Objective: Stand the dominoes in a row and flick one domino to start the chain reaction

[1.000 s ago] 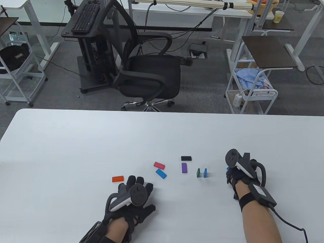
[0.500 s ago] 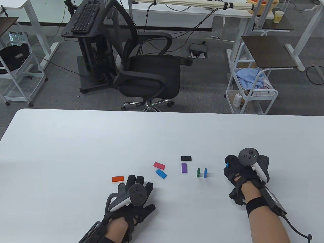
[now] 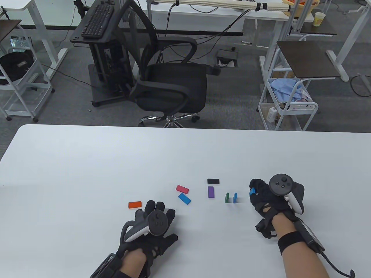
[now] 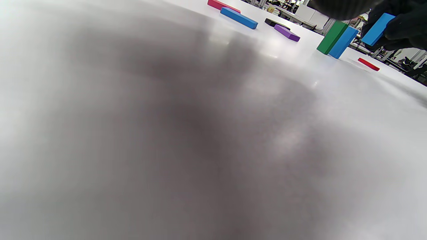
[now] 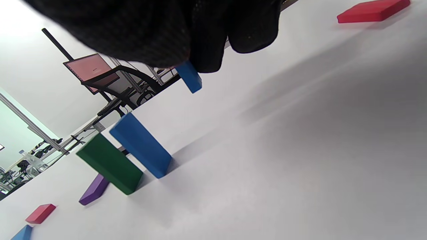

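Two hands: both gloved in black, a tracker strapped to the back of each.
Right hand (image 3: 269,197): fingertips are pinched on a small blue rectangular domino block (image 3: 252,191), carried just above the white tabletop (image 3: 87,162), lower end clear of the surface in the right wrist view.
Left hand (image 3: 150,223): laid flat on the tabletop with fingers spread and straight, nothing held.
Row so far: an upright blue domino (image 3: 234,197) and an upright green domino (image 3: 227,197) are standing side by side, close but apart, just left of the carried block.
Still flat: a purple block (image 3: 211,192), a black block (image 3: 213,181), a pink block (image 3: 182,189), a second flat blue block (image 3: 184,198) and an orange block (image 3: 135,204); a red block (image 5: 373,10) is seen only from the wrist cameras.
Step judged: third piece to be stood at the right end of the row.
Placement advice: the block is best turned upright, broad face parallel to the standing blue one, and set down at a matching gap.
Release advice: the base should be seated flat before the pinch is eased; fingers are best lifted straight up.
Risk judged: a sideways brush against the standing blue piece would topple both early.
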A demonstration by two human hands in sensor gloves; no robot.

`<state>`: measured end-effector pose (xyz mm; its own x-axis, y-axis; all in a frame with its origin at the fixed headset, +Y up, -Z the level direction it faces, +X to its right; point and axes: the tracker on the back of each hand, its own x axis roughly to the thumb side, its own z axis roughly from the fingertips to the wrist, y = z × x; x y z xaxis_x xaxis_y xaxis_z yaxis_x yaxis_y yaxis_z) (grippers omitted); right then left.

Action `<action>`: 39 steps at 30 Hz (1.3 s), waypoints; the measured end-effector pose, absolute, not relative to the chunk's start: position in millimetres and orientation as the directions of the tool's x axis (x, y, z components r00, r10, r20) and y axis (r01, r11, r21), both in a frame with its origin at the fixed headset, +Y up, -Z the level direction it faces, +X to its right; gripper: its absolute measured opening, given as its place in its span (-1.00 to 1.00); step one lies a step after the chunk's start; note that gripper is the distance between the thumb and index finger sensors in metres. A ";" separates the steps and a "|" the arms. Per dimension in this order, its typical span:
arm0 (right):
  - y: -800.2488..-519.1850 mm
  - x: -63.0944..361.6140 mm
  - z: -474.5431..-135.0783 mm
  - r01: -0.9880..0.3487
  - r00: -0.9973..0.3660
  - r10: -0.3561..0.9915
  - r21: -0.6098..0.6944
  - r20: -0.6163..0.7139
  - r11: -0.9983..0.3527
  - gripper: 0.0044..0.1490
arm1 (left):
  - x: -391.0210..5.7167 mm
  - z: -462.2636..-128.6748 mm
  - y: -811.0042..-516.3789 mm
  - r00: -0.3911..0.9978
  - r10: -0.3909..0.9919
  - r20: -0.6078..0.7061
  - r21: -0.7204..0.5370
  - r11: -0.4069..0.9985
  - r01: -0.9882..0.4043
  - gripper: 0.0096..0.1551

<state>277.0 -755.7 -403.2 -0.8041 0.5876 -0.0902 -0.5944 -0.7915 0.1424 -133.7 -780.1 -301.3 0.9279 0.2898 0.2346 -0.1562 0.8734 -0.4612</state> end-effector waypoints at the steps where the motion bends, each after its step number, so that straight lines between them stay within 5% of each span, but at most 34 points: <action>1: -758.6 275.7 -403.0 -0.601 -0.799 0.594 0.156 -0.092 -0.784 -0.31 | -133.7 -301.2 -780.2 0.928 0.289 0.235 -0.460 0.874 -0.155 -0.03; 39: -783.5 256.6 -405.2 -0.579 -0.815 0.566 0.202 -0.124 -0.790 -0.29 | -134.7 -302.0 -781.4 0.928 0.293 0.232 -0.464 0.871 -0.159 -0.03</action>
